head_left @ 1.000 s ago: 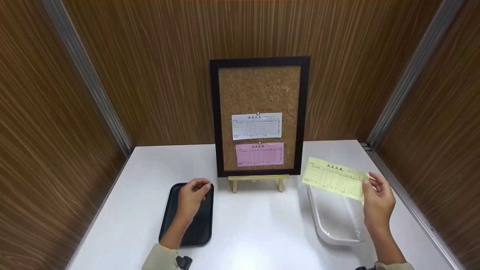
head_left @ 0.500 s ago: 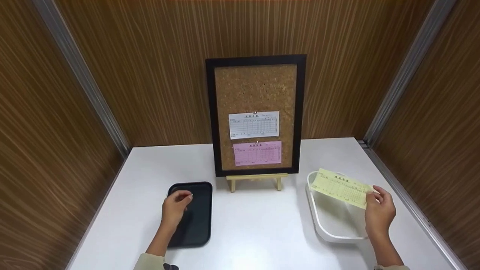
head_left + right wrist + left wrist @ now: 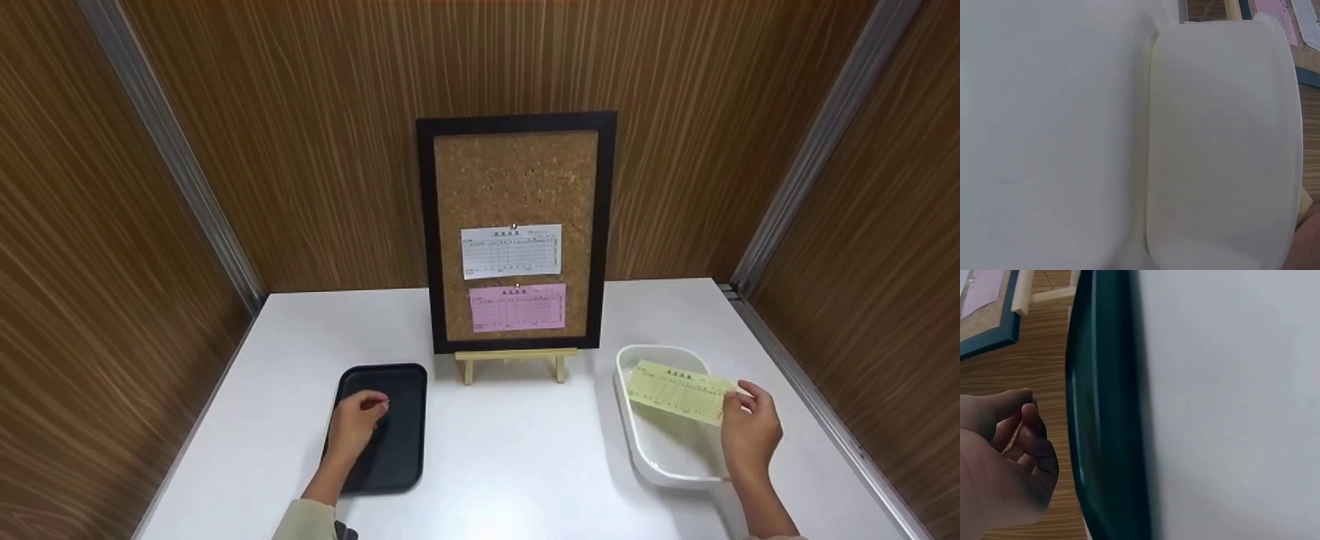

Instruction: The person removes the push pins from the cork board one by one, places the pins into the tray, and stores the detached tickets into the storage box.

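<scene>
My right hand (image 3: 751, 433) pinches the right end of a yellow printed slip (image 3: 679, 391), which tilts over a white plastic bin (image 3: 643, 450). In the right wrist view the bin's wall (image 3: 1224, 140) hides most of that hand; only a corner of the slip (image 3: 1305, 203) shows. Over a black tray (image 3: 401, 457), my left hand (image 3: 355, 427) has thumb and forefinger pinched together, a tiny bright push pin (image 3: 387, 405) at their tips. From the left wrist, that hand (image 3: 1010, 455) appears beside the tray's rim (image 3: 1112, 410), its other fingers curled.
Behind, a black-framed corkboard (image 3: 517, 176) leans on a small wooden easel (image 3: 517, 355). A white slip (image 3: 511, 252) is pinned above a pink slip (image 3: 517, 307). Wood-grain panels (image 3: 315, 150) enclose the white table (image 3: 510, 442) at the back and sides.
The right hand has lowered the yellow slip toward the bin. The left hand has moved left and down over the black tray, still pinching. The pinned slips have not moved.
</scene>
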A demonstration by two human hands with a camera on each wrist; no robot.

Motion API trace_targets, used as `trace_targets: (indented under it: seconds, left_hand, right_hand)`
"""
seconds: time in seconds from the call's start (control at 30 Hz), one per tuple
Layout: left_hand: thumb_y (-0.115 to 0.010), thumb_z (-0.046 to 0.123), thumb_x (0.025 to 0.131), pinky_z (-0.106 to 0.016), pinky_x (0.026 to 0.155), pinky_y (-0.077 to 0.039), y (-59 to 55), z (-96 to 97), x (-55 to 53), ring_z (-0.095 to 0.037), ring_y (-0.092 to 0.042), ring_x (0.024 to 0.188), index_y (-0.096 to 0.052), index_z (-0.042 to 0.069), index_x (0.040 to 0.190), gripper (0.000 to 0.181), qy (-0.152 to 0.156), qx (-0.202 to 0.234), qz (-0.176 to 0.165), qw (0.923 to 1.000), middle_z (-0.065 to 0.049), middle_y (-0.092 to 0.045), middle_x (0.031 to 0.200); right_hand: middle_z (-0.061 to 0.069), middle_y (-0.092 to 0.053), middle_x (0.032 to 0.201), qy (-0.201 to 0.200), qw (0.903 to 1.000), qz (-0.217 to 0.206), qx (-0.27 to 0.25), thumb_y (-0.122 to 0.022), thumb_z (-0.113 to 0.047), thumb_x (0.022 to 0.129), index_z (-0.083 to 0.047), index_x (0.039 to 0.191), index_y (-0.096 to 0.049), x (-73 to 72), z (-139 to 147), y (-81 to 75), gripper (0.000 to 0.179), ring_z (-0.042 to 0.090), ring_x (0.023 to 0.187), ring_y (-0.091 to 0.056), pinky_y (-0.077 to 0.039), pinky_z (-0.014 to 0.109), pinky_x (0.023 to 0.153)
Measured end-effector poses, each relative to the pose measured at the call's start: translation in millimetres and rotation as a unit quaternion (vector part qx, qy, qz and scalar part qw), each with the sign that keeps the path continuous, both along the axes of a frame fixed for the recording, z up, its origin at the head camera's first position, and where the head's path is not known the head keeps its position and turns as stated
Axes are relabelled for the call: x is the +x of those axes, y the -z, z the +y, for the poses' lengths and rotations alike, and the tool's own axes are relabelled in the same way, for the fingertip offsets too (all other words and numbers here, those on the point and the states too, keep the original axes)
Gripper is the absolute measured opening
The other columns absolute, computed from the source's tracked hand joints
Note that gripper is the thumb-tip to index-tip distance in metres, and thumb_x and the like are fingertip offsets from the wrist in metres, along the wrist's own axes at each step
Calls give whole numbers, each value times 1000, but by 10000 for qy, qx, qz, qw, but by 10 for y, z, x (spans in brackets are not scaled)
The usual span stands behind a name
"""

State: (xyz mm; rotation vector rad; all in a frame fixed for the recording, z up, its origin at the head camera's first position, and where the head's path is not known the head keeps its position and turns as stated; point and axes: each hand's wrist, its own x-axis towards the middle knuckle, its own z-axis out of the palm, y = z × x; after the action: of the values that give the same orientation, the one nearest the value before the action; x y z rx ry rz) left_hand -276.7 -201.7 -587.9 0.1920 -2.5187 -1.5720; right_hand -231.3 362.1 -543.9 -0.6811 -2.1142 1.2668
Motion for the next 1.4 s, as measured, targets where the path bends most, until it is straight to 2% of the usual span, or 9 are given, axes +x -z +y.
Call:
trace_targets:
  seconds: [0.1, 0.23, 0.43, 0.57, 0.77, 0.93, 1.1, 1.27, 1.4]
  left_hand:
    - [-70, 9, 91, -27, 64, -49, 39, -2, -7, -16, -62, 72, -75, 4, 101, 13, 21, -310, 21, 9995, -9, -72, 93]
    - [-70, 9, 91, -29, 68, -50, 63, -6, -12, -14, -63, 78, -76, 5, 99, 11, 19, -615, 16, 9981, -9, -74, 95]
    - [-70, 11, 91, -32, 74, -51, 81, -1, -4, -17, -65, 84, -76, 7, 99, 10, 68, -806, -80, 9967, -7, -74, 96]
    - [-69, 10, 92, -32, 73, -51, 100, 0, 3, -16, -65, 83, -76, 7, 99, 11, 143, -788, -144, 9967, -7, -74, 96]
    - [-70, 11, 91, -32, 71, -51, 113, -2, 1, -15, -65, 80, -76, 7, 99, 10, 157, -876, -180, 9959, -7, -74, 95]
    - [-70, 12, 91, -34, 74, -51, 107, 11, -2, -17, -65, 83, -76, 9, 98, 9, 104, -904, -269, 9955, -6, -74, 95]
    - [-71, 12, 91, -35, 76, -51, 65, 3, 10, -17, -66, 86, -76, 9, 99, 10, 93, -940, -244, 9952, -6, -74, 96]
    - [-70, 11, 91, -30, 72, -51, -23, 16, -16, -16, -65, 82, -75, 5, 103, 14, 147, -615, -163, 9979, -7, -74, 96]
    - [-70, 13, 92, -28, 69, -50, -135, 62, -59, -15, -63, 80, -74, 4, 106, 17, 179, -442, -129, 9988, -8, -73, 98]
  right_hand:
    - [19, -67, 112, -42, 9999, -19, 166, -50, -15, 101, -2, 133, -58, 2, -18, 23, 36, -18, 71, -45, -40, 9, 60]
    - [25, -67, 116, -151, 9996, -18, 231, -50, -15, 101, 0, 133, -57, 7, -41, 53, 36, -18, 68, -45, -40, 9, 59]
    - [25, -64, 120, -475, 9986, -179, -134, -50, -16, 101, 1, 136, -54, 13, -86, 77, 39, -12, 65, -54, -47, 9, 60]
    - [21, -63, 118, -551, 9974, -327, -320, -51, -22, 102, 2, 131, -57, 36, -98, 80, 37, -10, 64, -61, -50, 10, 61]
    - [22, -69, 110, -353, 9981, -478, 164, -52, -28, 102, 2, 117, -66, 122, -69, 42, 35, -7, 61, -61, -43, 13, 59]
    - [19, -69, 111, -168, 9982, -409, 405, -51, -30, 102, 0, 118, -66, 162, -34, 0, 37, -12, 60, -53, -39, 13, 62]
    - [19, -68, 114, -256, 9984, -249, 438, -51, -32, 103, -1, 122, -64, 143, -70, -42, 39, -12, 61, -52, -39, 13, 62]
    - [16, -66, 115, -407, 9986, -64, 331, -52, -34, 103, -2, 124, -63, 95, -152, -126, 39, -7, 66, -57, -41, 12, 62]
    - [14, -65, 116, -450, 9987, 102, 215, -52, -34, 103, -2, 124, -63, 41, -219, -200, 39, -5, 68, -59, -43, 11, 61]
